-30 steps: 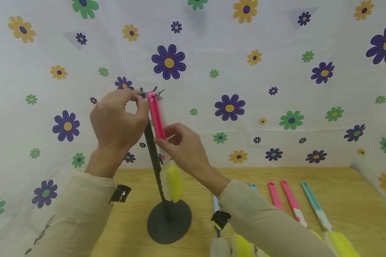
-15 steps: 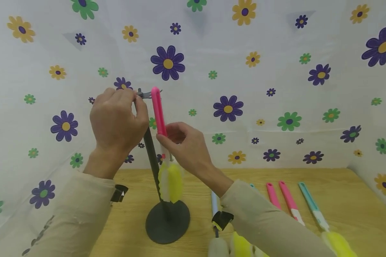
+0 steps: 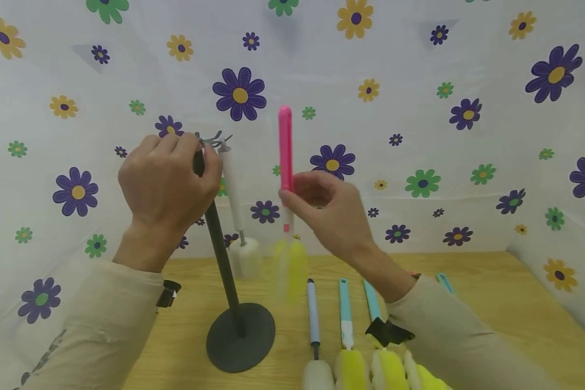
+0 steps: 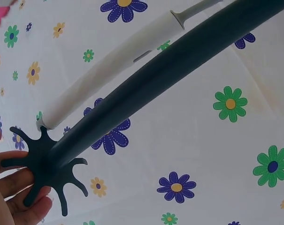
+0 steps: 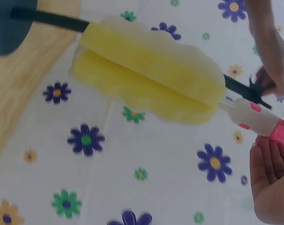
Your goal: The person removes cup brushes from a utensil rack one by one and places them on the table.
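Observation:
With my left hand (image 3: 168, 181) I grip the top of a dark hook stand (image 3: 218, 249); the left wrist view shows fingertips (image 4: 34, 213) among its curved hooks (image 4: 48, 164). A white-handled sponge brush (image 3: 232, 189) hangs from one hook, head down. To the right of the stand, my right hand (image 3: 331, 214) pinches a pink-handled bottle brush (image 3: 285, 146) low on its handle. That brush is upright, handle up, apart from the hooks. Its yellow and white sponge head (image 5: 151, 70) fills much of the right wrist view.
On the wooden table (image 3: 175, 325) lie several more sponge brushes, among them a light blue one (image 3: 313, 314) and a teal one (image 3: 345, 309). My right forearm covers some of them. The round stand base (image 3: 241, 338) rests left of them. A flowered sheet (image 3: 322, 81) hangs behind.
My right hand has lifted the pink bottle brush off the stand's hooks and carried it right. The white brush behind it shows fully now. The left hand keeps its grip on the stand.

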Available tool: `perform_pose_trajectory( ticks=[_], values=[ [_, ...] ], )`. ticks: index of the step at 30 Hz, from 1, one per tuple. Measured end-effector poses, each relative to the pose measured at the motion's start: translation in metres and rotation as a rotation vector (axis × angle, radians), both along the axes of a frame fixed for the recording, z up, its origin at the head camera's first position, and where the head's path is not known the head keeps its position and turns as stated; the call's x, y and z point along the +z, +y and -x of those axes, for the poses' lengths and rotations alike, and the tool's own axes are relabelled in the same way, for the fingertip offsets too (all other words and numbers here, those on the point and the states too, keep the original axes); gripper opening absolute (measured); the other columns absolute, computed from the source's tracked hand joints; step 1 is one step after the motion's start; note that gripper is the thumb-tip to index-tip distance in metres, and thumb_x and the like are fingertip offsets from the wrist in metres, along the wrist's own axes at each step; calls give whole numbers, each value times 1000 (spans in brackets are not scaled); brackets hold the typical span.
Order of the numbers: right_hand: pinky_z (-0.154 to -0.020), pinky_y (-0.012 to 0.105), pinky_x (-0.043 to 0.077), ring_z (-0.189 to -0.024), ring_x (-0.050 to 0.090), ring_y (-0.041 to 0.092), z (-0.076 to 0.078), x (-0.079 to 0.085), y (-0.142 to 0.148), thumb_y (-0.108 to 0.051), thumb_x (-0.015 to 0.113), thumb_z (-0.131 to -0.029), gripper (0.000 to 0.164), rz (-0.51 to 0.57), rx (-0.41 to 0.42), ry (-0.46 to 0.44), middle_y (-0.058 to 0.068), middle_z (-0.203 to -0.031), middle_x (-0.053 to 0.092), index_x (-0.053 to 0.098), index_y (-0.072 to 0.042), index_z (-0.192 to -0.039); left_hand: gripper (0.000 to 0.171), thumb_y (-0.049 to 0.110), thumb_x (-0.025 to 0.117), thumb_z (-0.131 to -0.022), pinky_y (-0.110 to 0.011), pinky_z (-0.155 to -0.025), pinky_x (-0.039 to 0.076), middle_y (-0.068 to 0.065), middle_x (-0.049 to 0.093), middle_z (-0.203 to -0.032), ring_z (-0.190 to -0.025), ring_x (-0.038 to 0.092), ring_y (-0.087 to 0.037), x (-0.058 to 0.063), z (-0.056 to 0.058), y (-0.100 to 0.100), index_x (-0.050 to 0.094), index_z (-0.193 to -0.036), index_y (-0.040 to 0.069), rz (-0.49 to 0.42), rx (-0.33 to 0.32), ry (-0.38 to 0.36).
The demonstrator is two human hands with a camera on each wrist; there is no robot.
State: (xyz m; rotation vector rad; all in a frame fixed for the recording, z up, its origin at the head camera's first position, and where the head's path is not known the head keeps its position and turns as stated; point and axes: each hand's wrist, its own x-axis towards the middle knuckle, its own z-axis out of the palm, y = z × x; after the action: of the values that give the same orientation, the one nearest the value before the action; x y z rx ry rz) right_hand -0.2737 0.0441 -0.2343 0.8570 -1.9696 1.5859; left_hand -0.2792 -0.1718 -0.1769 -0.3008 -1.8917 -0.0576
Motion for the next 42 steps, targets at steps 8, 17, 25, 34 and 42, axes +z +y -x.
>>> perform_pose_trajectory(
  ticks=[8,17,25,34,42],
  values=[
    [-70,21,48,-78,62,10,-17,4,101,-16,63,-81,25,-144,-263,25,2,-90,65,62,-5,-103,55,50,45,-83,-37,-40,29,-14,50,-55,-49,42,-29,0,4,6,59,-69,-1,-39,46,21],
    [-67,4,37,-75,50,-15,-27,-26,233,-29,60,-82,37,-317,-719,-127,-19,-89,57,58,-5,-111,58,53,45,-83,-35,-38,24,-13,47,-53,-45,40,-28,1,5,11,59,-68,-1,-74,99,23],
    [-76,35,44,-84,57,6,-28,-64,301,-34,55,-85,49,-395,-880,-287,-4,-92,61,53,5,-113,54,49,44,-82,-35,-37,20,-11,41,-48,-41,34,-26,3,7,12,54,-59,1,-83,124,38],
    [-51,34,46,-68,58,30,-11,-96,336,-55,51,-79,73,-694,-723,-609,24,-86,62,51,13,-108,50,42,44,-83,-35,-37,22,-10,38,-47,-39,32,-25,4,8,9,57,-62,-1,-50,156,49],
    [-62,36,51,-66,60,20,3,-129,340,-55,58,-74,73,-737,-457,-826,6,-76,63,57,15,-97,46,38,44,-83,-34,-38,22,-10,39,-47,-39,31,-24,4,8,9,57,-62,0,-37,159,51]
  ],
)
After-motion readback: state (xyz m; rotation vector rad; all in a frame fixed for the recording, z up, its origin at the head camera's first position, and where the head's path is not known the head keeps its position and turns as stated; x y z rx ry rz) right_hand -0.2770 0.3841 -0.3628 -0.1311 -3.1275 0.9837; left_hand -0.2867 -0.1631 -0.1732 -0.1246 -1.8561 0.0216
